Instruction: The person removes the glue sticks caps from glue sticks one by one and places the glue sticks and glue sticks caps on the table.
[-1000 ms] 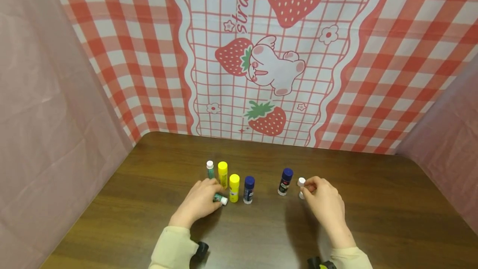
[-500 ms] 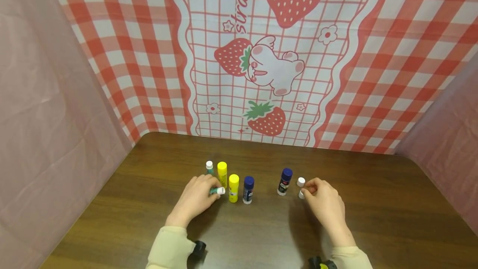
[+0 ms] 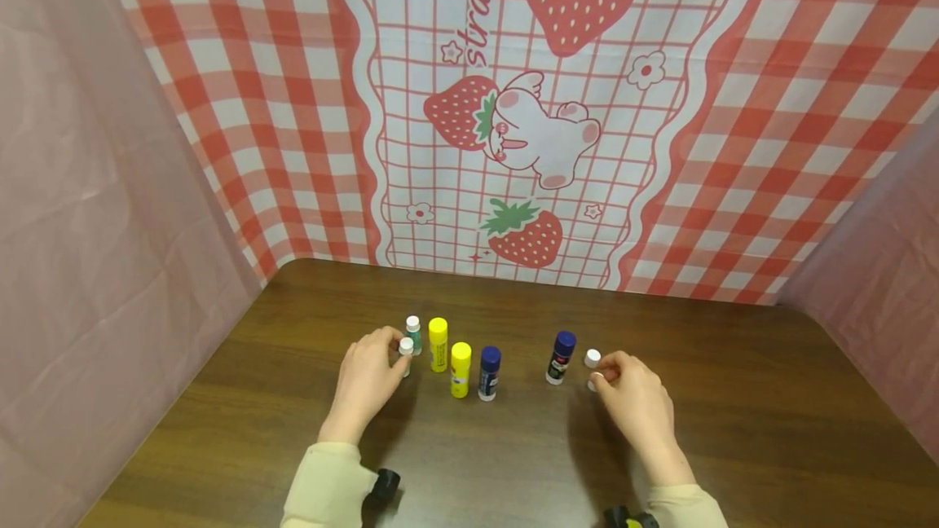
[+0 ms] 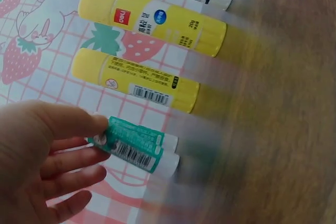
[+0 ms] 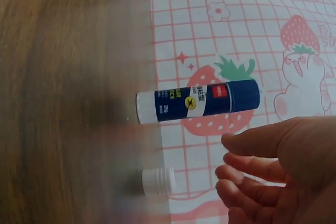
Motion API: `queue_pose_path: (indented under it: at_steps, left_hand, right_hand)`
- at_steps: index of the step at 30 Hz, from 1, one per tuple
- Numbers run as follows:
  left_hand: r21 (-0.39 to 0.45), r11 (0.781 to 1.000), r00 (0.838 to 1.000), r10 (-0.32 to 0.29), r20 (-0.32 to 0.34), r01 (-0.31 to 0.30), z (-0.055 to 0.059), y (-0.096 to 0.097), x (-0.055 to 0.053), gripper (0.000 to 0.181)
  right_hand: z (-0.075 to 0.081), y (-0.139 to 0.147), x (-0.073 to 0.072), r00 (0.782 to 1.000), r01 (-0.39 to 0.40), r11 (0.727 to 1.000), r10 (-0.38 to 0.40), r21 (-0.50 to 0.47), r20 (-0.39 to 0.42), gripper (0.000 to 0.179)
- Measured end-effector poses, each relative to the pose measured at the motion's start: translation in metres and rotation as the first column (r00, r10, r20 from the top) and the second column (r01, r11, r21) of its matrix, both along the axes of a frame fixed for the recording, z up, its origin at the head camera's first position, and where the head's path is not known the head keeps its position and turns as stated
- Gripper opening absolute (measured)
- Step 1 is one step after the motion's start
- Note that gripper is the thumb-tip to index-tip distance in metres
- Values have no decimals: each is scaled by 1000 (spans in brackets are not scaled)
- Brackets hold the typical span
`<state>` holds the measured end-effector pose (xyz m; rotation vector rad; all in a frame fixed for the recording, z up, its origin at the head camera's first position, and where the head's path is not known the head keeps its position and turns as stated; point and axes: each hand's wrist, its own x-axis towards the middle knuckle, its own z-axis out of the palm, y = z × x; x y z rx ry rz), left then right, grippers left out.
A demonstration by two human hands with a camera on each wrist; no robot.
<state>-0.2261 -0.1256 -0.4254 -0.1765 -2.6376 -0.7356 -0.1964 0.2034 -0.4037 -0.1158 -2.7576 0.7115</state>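
Note:
My left hand (image 3: 364, 377) pinches a small green glue stick (image 4: 137, 153) with a white cap, between thumb and fingers. It stands upright right beside a second green glue stick (image 3: 414, 336), which it partly covers in the left wrist view. To their right are two yellow glue sticks (image 3: 438, 345) and a dark blue glue stick (image 3: 489, 373), all upright. My right hand (image 3: 637, 406) hovers by two small white pieces (image 3: 592, 358), its fingers loosely bent and holding nothing. In the right wrist view one ribbed white piece (image 5: 157, 181) stands apart from the fingertips.
Another dark blue glue stick (image 3: 561, 358) stands upright left of the white pieces. Everything is on a brown wooden table (image 3: 506, 471). A red checked strawberry cloth (image 3: 293, 104) hangs behind it, with pinkish curtains (image 3: 125, 186) at both sides.
My left hand has raised the lying green glue stick, turned it upright and carried it back and left beside the other green one. The right hand has barely moved.

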Motion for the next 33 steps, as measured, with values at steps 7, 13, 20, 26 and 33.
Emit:
queue_pose_path:
  at_steps: [7,13,20,26,33]
  left_hand:
    - [121,992,999,34,42,-39,-3,-1,0,20]
    - [164,986,997,29,73,-41,-3,0,0,39]
    - [81,994,997,65,37,-68,3,3,0,60]
    - [34,994,992,110,-69,-107,12,10,6,47]
    - [4,1000,964,25,-264,-25,18,26,12,35]
  right_hand:
    - [2,-20,2,990,-70,998,70,4,-119,17]
    - [5,-44,8,972,-147,989,147,16,-182,17]
    - [8,-64,7,951,-212,974,225,82,-213,19]
    - [10,-77,5,949,-241,967,254,85,-188,23]
    - [7,-92,0,926,-336,939,344,71,-156,37]
